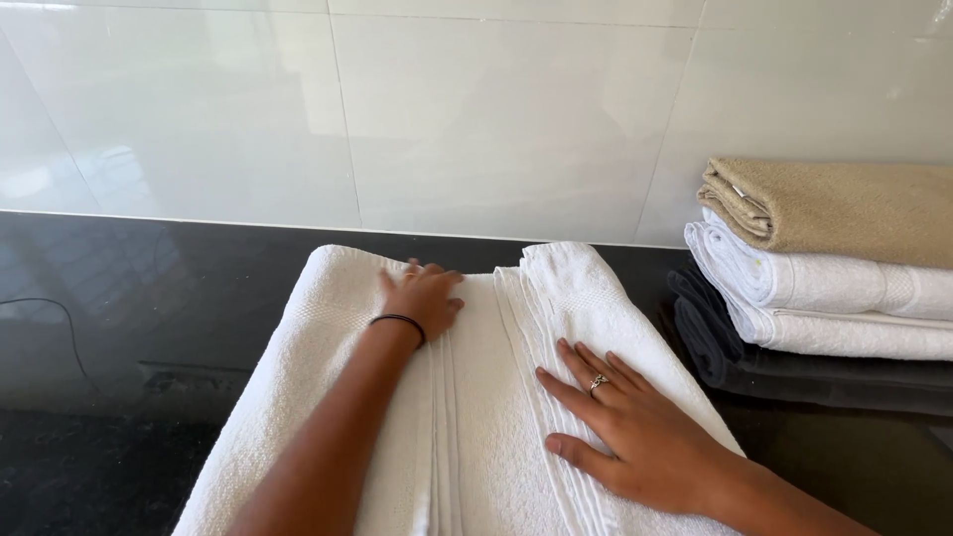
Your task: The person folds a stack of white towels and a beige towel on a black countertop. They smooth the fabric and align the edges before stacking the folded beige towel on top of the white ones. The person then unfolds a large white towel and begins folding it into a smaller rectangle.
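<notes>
A white towel [328,337] lies folded lengthwise on a black counter [119,328], its right part doubled over in a thicker layer. My left hand [425,296], with a black band on the wrist, presses flat near the towel's far edge. Flat on the folded right layer rests my right hand [635,427], fingers spread, a ring on one finger. Neither hand grips anything.
A stack of folded towels stands at the right against the wall: a beige one [844,203] on top, two white ones [844,298] below, a dark one [794,372] at the bottom. Glossy white wall tiles [476,109] rise behind the counter.
</notes>
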